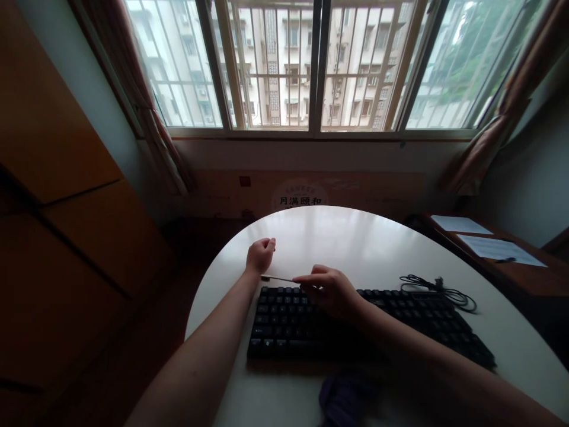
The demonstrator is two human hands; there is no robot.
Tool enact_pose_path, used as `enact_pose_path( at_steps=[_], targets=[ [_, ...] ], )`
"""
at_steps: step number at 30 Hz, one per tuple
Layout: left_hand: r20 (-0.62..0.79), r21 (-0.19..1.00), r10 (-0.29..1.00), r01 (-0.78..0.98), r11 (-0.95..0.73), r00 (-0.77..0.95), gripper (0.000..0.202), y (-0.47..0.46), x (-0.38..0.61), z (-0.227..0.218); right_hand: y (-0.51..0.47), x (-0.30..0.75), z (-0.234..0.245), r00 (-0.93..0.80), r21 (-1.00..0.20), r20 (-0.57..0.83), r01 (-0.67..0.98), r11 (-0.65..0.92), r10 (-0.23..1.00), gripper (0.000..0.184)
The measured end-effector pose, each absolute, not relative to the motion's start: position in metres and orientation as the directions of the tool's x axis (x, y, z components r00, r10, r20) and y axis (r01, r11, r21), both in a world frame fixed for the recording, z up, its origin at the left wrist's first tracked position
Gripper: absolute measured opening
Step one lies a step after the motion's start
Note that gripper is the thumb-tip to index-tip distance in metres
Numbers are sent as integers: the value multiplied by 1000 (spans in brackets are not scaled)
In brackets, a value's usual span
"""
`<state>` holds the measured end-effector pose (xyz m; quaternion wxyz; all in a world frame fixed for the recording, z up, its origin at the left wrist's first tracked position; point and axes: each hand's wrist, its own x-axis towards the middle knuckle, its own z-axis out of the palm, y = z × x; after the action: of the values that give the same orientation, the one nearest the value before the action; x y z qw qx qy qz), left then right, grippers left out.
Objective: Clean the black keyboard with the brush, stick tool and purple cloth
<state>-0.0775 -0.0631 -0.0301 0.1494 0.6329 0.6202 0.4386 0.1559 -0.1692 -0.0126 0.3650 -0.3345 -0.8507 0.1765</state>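
A black keyboard [284, 323] lies on the white round table, partly covered by my right hand and forearm. My right hand [331, 289] is closed in a pinch above its upper rows. It holds a thin-handled toothbrush [279, 278] level, with the dark bristled head pointing left, close to my left wrist. My left hand [261, 255] is curled into a fist beyond the keyboard's far left corner, at the table top. The inside of that fist is hidden, so I cannot see whether anything is in it.
The keyboard's coiled black cable [444, 290] sits behind its right side. A purple cloth [344, 400] lies near the front of the white table [329, 237]. Papers [500, 249] rest on a brown desk at right. Windows stand ahead, a wooden cabinet [53, 237] at left.
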Motion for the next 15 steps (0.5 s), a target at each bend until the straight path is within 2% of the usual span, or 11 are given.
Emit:
enact_pose_path(
  at_steps=[3, 7, 15],
  targets=[
    [354, 744, 921, 646, -172, -162, 39, -63, -77, -29, -172, 157, -23, -512, -549, 513, 420, 722, 689, 28],
    [342, 748, 926, 644, -163, -163, 39, -65, -75, -28, -174, 156, -23, -517, -606, 459, 413, 680, 723, 29],
    [324, 714, 942, 675, -184, -85, 36, -67, -75, -29, -165, 157, -25, -509, -649, 397, 432, 626, 763, 30]
  ],
)
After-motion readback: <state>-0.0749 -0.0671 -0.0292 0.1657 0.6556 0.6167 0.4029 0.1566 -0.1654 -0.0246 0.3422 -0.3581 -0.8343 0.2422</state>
